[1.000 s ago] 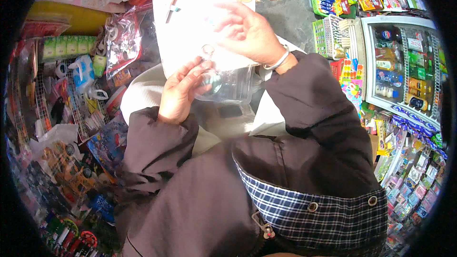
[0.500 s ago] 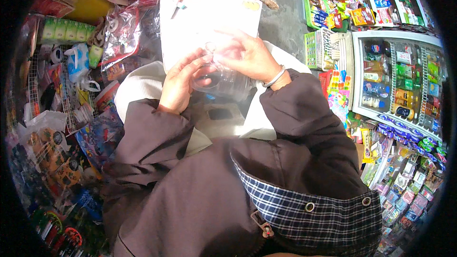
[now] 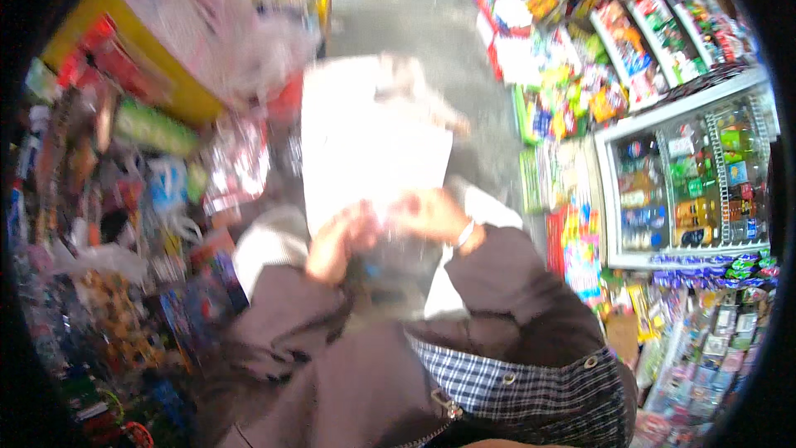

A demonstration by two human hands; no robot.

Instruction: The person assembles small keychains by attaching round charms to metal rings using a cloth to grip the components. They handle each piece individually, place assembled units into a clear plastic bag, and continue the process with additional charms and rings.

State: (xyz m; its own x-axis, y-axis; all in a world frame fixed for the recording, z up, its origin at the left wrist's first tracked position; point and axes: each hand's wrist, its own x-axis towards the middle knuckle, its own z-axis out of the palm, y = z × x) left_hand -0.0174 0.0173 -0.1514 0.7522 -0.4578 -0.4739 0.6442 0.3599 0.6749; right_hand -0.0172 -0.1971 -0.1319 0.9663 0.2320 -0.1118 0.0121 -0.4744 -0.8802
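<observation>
Item: thin clear crinkled plastic bag (image 3: 390, 261), held at chest over a white paper sheet (image 3: 365, 149), left hand (image 3: 336, 241) and right hand (image 3: 431, 214) apparently pinching its top edge, blur obscuring finger detail; likely light, limp, slippery, best gripped at the rim.

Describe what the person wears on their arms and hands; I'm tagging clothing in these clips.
Both arms are in loose dark brown jacket sleeves reaching the wrists. The left hand and the right hand are bare, no gloves. A thin pale band circles the right wrist. The jacket's turned-out lining is a blue and white check with metal snaps. The frame is blurred, so finer detail is lost.
</observation>
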